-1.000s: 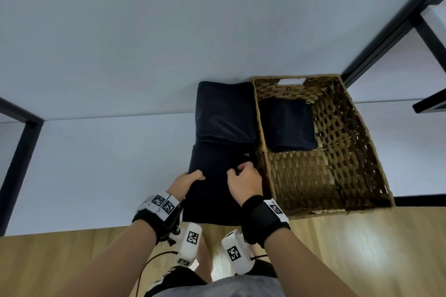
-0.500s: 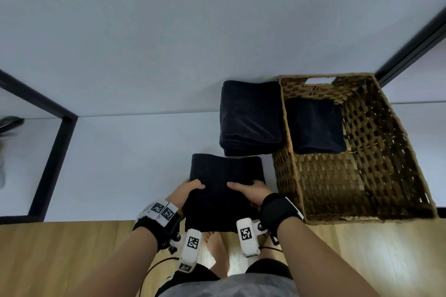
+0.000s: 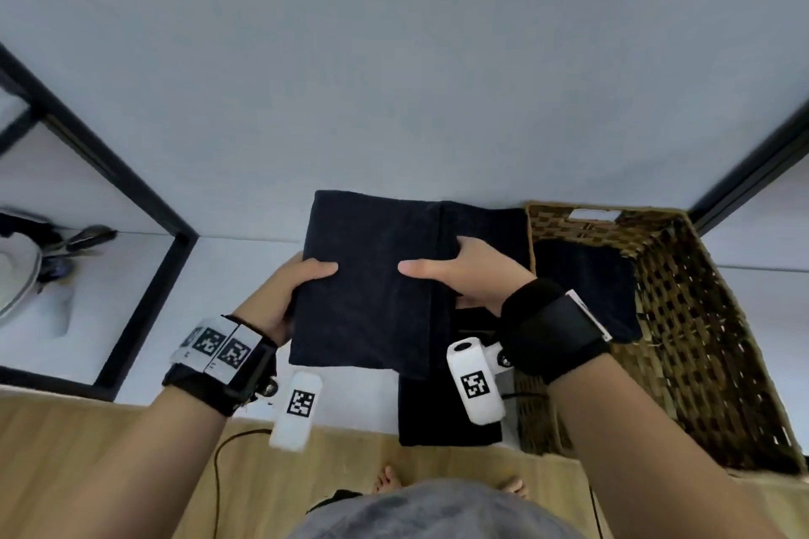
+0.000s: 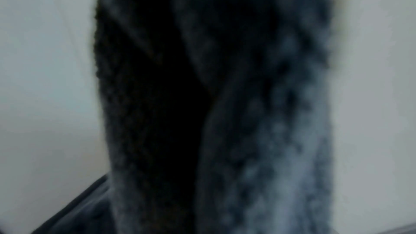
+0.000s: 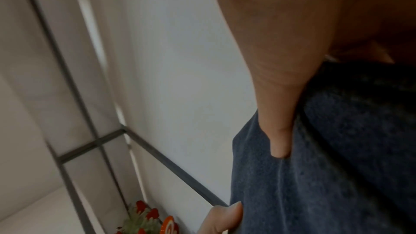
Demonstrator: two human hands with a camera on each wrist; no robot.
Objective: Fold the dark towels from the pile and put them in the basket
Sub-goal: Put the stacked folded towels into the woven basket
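Observation:
I hold a folded dark towel (image 3: pixel 372 284) up off the table, one hand on each side. My left hand (image 3: pixel 293 289) grips its left edge, thumb on top. My right hand (image 3: pixel 459 276) grips its right edge, thumb on top, fingers underneath. The pile of dark towels (image 3: pixel 481 228) lies on the table behind and below the held towel, partly hidden by it. To the right stands the wicker basket (image 3: pixel 683 319) with one folded dark towel (image 3: pixel 586 284) in its far end. The left wrist view shows only blurred dark towel (image 4: pixel 213 113). In the right wrist view my thumb (image 5: pixel 276 131) presses the towel (image 5: pixel 326 166).
The white table (image 3: pixel 219 319) runs along a white wall (image 3: pixel 394 57), with black frame bars (image 3: pixel 144 276) at left and right. Wooden floor (image 3: pixel 109 451) and my bare feet (image 3: pixel 389 486) lie below the table edge. Some items (image 3: pixel 52 249) sit at far left.
Both hands have lifted the folded towel off the table and raised it in front of the pile. The view has shifted left and closer.

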